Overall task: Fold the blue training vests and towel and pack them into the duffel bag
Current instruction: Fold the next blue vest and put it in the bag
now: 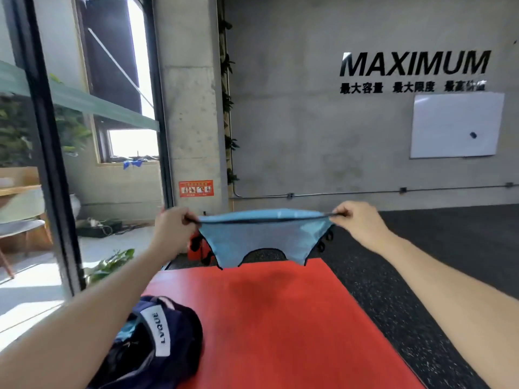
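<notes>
A person is standing over a red mat point(280, 318) and holding a blue training vest point(258, 237) up in the air at arm's length, stretched flat between both hands. The left hand point(172, 228) is pinching the vest's left end with curled fingers, and the right hand point(355, 220) is pinching the right end the same way, so the fabric is hanging in a doubled sheet above the far edge of the mat, not touching it. The fold appears to be partway done. A dark navy duffel bag point(157, 341) is lying open on the near left corner of the mat, and a strip of light blue cloth is showing inside it, which suggests one piece is already packed; whether it is a vest or the towel cannot be told. No towel is showing anywhere else. An orange object with black straps point(198, 248) is sitting on the floor just beyond the mat, behind the vest. A whiteboard point(456, 124) is hanging on the concrete wall. Nothing is lying between the vest and the bag.
</notes>
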A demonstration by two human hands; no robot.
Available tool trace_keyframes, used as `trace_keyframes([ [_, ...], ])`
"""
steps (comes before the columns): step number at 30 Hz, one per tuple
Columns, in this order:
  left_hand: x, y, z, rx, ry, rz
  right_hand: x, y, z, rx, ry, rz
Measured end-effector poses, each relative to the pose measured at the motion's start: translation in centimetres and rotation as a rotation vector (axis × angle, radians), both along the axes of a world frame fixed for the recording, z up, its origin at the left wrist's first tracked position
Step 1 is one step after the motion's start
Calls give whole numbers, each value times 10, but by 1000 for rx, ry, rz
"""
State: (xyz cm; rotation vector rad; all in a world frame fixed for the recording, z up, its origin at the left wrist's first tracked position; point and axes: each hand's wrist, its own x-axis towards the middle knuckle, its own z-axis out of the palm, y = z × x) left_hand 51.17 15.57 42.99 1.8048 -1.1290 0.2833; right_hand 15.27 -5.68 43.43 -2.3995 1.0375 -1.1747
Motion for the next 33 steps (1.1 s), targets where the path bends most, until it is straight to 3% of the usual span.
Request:
trace_keyframes([
  [5, -33, 62, -135, 206, 42, -45, -38, 54, -121, 235, 178, 35],
  [8, -44, 90, -181, 296, 11, -23, -60, 80, -162, 279, 236, 9],
  [13, -72, 125, -194, 300, -2, -58, -90, 111, -177, 275, 228, -22],
  [21, -90, 126, -170, 186, 131, -114, -96, 107, -166, 302, 161, -84],
  [33, -50, 30, -279, 353, 230, -43, -51, 31, -282, 478, 208, -179],
])
